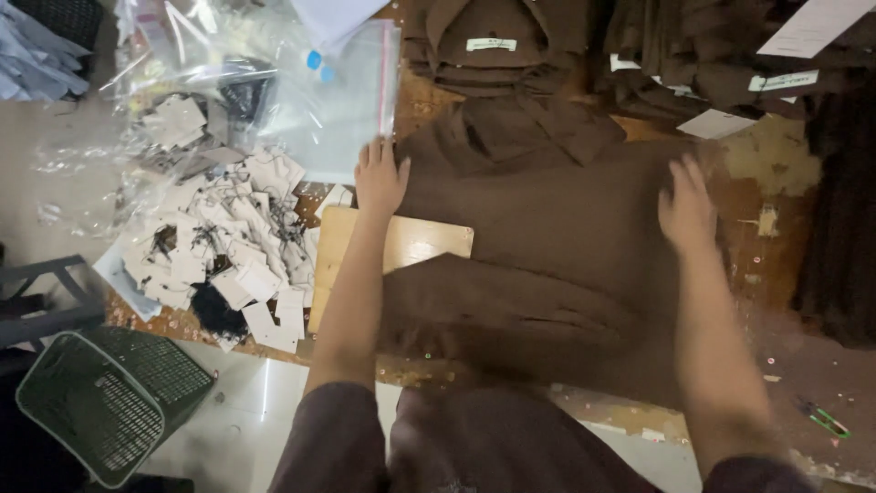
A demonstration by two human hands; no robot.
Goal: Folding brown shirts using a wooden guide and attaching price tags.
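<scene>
Here I see a brown garment (557, 228) spread flat on the worn wooden surface (776, 164), collar pointing away from me and one sleeve folded across its lower part. My left hand (380, 181) rests at the garment's left shoulder edge, its fingers (372, 153) stretched out flat and released, pressing down rather than gripping; the cloth lies under and just to the right of them. My right hand (686, 212) lies on the garment's right side, blurred, with its fingers (683, 173) spread and open, the fabric directly beneath the palm. So the garment sits between my two hands and under both.

A pale wooden board (415, 245) pokes out from beneath the garment's left side, just below my left hand. To the left of that lies a heap of cardboard tags with dark strings (228, 256), and above it clear plastic bags (338, 91). Folded brown garments (493, 46) are stacked at the far edge. A dark green basket (105, 402) stands on the floor at lower left, and green snips (826, 420) lie near the surface's right corner.
</scene>
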